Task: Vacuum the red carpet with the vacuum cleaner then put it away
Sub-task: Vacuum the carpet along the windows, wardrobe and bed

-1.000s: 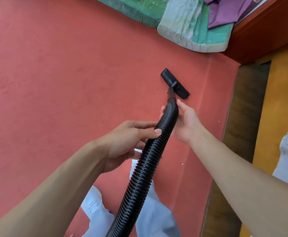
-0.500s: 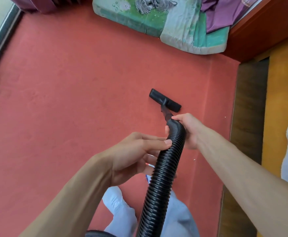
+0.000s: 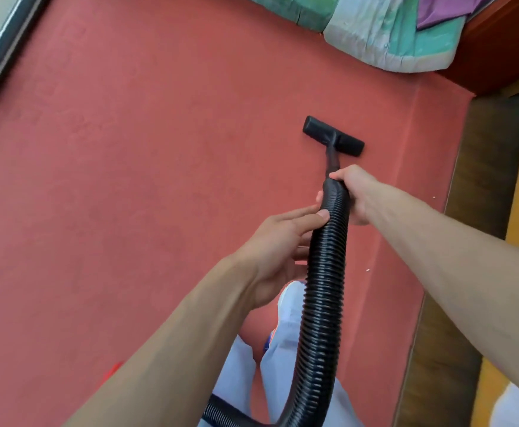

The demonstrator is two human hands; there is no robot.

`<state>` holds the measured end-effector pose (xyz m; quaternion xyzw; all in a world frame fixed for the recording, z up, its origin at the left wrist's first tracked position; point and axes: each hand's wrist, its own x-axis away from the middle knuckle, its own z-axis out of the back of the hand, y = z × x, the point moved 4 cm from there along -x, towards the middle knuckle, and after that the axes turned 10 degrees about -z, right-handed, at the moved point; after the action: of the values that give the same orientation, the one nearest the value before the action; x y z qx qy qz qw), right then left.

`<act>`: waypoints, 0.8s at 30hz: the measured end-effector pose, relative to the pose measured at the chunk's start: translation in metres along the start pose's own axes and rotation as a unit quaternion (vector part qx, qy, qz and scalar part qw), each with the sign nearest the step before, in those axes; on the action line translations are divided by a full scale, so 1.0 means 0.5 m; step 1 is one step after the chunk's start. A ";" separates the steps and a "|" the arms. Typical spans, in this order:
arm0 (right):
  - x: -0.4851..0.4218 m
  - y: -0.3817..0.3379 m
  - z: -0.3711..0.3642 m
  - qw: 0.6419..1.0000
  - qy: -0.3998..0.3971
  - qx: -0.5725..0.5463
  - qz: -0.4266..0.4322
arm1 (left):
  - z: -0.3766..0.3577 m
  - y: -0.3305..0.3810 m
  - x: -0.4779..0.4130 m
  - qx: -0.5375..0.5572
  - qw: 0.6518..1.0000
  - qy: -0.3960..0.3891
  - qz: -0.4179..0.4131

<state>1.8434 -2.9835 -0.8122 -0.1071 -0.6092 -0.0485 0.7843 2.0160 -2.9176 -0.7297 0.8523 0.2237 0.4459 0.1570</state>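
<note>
Counts: 1 hose (image 3: 326, 288), 1 nozzle (image 3: 333, 136), 2 hands, 2 floor pads, 2 white specks.

Nozzle is flat on the red carpet (image 3: 128, 180), right of centre, its bar skewed to the carpet's right edge. A short stiff tube joins it to the ribbed hose, which runs back toward the camera over pale trousers (image 3: 285, 349) and loops off the bottom edge.

Right hand (image 3: 352, 195): fist wrapped round the top end of the hose, just behind the tube.
Left hand (image 3: 278, 248): lower down, straight digits laid against the hose's side. Its other fingers pass behind the hose, so I can't tell whether they wrap it.

Edges:
- Right: carpet ends at a dark wood floor strip (image 3: 483, 180), near the nozzle but not touching.
- Far: green pad (image 3: 282, 7) and pale teal pad (image 3: 390, 35) side by side on the carpet, with a purple cloth (image 3: 446, 9) on the teal one. Bare carpet between them and the nozzle.
- Upper left: window track (image 3: 2, 41).

Room: wide bare carpet left of the nozzle, narrow band on its right.

Specks: one (image 3: 367, 269) right of the hose, one (image 3: 434, 197) by the right edge.
</note>
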 end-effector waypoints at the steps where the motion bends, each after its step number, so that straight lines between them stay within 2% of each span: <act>1: 0.007 0.005 0.010 1.000 0.001 0.006 -0.006 | -0.008 -0.002 0.005 0.001 1.000 -0.011 0.006; 6: 0.086 0.032 0.088 0.998 -0.039 0.036 -0.043 | -0.055 0.016 0.047 -0.038 0.991 -0.124 0.037; 9: 0.121 0.047 0.120 0.996 -0.051 0.039 -0.058 | -0.081 0.019 0.058 -0.060 0.985 -0.158 0.037; 13: 0.107 0.080 0.112 0.996 -0.063 -0.006 -0.059 | -0.087 -0.013 0.053 -0.094 0.987 -0.127 0.014; 16: 0.060 0.127 0.091 0.997 -0.062 -0.043 -0.029 | -0.082 -0.055 0.059 -0.163 0.981 -0.105 -0.023; 19: 0.024 0.182 0.090 0.995 -0.064 -0.082 0.004 | -0.077 -0.106 0.076 -0.205 0.974 -0.091 -0.023; 24: 0.030 0.253 0.180 0.985 0.014 -0.159 0.060 | -0.125 -0.178 0.126 -0.221 0.971 -0.092 -0.008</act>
<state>1.7882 -2.8390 -0.7904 -0.2667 -0.5753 -0.0989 0.7669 1.9742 -2.8050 -0.6933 0.8320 0.1107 0.4031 0.3648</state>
